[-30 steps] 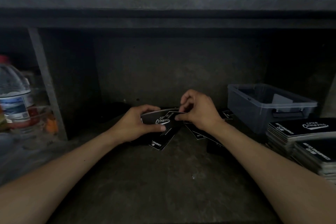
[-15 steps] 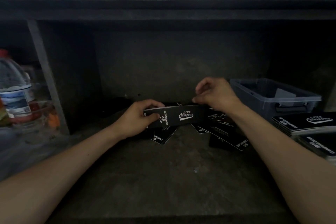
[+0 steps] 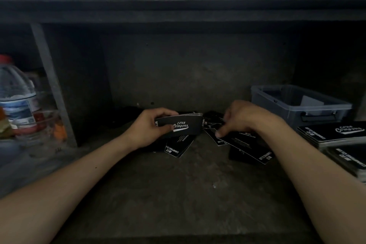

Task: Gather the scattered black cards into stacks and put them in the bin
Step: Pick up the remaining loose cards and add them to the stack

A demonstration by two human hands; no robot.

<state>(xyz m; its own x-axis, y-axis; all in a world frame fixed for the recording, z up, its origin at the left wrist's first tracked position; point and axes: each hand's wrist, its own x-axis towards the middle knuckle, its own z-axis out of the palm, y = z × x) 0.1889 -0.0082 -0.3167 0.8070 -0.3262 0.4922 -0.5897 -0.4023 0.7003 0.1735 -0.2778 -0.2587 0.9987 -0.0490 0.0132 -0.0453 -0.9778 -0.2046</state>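
My left hand (image 3: pixel 147 128) grips a small stack of black cards (image 3: pixel 188 125) with white "Club Camping" lettering, held just above the dark shelf. More black cards lie loose under it (image 3: pixel 178 147). To the right, my right hand (image 3: pixel 240 119) reaches down onto a scattered pile of black cards (image 3: pixel 249 150), its thumb and fingertips touching the top ones. Whether it pinches a card cannot be made out. The grey plastic bin (image 3: pixel 277 103) stands at the back right, apart from both hands.
Two tall stacks of black cards (image 3: pixel 332 134) sit at the right edge in front of the bin. A water bottle (image 3: pixel 16 93) and clear containers stand behind a metal upright (image 3: pixel 53 85) at the left. A dark overhang runs above.
My right hand let go of the held stack's right end and dropped to the scattered cards on the right. My left hand keeps the stack, now more level.
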